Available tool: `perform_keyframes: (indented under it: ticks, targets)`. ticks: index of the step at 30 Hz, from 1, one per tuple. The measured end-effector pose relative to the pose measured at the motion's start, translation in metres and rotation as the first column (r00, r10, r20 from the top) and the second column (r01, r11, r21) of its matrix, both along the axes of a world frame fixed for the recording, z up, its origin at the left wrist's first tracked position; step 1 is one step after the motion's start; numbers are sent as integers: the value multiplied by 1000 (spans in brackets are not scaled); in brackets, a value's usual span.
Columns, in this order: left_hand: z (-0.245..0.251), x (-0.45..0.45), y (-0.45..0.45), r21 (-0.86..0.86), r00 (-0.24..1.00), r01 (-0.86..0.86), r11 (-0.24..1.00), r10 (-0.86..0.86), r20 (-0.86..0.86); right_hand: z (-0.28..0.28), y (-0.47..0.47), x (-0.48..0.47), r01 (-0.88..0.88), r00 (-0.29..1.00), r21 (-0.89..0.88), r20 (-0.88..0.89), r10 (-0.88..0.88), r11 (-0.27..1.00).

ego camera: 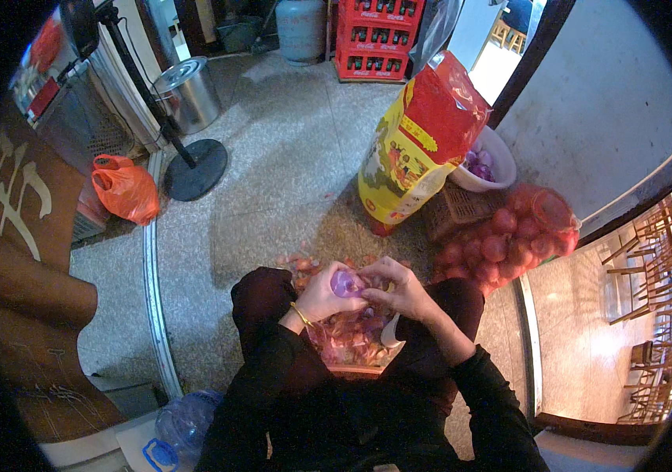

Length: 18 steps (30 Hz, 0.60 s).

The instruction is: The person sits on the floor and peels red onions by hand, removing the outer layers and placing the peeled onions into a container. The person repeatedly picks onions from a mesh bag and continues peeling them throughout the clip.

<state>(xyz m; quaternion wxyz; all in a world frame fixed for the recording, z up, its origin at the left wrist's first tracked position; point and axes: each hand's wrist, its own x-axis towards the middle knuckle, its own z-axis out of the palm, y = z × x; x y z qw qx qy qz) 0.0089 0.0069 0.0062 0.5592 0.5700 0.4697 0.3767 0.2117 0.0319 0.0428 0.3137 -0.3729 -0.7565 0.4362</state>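
A peeled red onion [346, 284], purple and shiny, sits in my left hand [317, 298], which is wrapped around it from the left. My right hand [398, 289] meets it from the other side, its thumb and fingers pinched at the onion's edge. Whether a strip of skin lies between those fingertips is hidden. Below both hands, between my knees, is a heap of loose onion skins [350, 339]. A pale curved object [392, 333] rests by my right thigh, partly covered; I cannot tell what it is.
To the right stand a tall rice sack [409, 141], a white basin [504, 168] with peeled onions, a brown crate [459, 206] and a red mesh bag of onions [501, 236]. On the left are a fan base [196, 171], a steel pot [188, 97] and an orange plastic bag [126, 189].
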Motion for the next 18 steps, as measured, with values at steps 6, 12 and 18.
perform_keyframes:
  ticks: [6, 12, 18]
  targets:
    - [-2, -1, 1, 76, 955, -1, 997, 23, -294, -5, 8, -4, -83, 991, 219, 120, 57, 972]
    - [4, 1, 0, -13, 879, -7, 1000, 0, -477, -16, 7, -14, -187, 946, 327, 313, 80, 927]
    - [-5, -1, 1, 101, 886, -71, 992, 110, -450, -33, 5, -23, 110, 923, 393, 300, -240, 913]
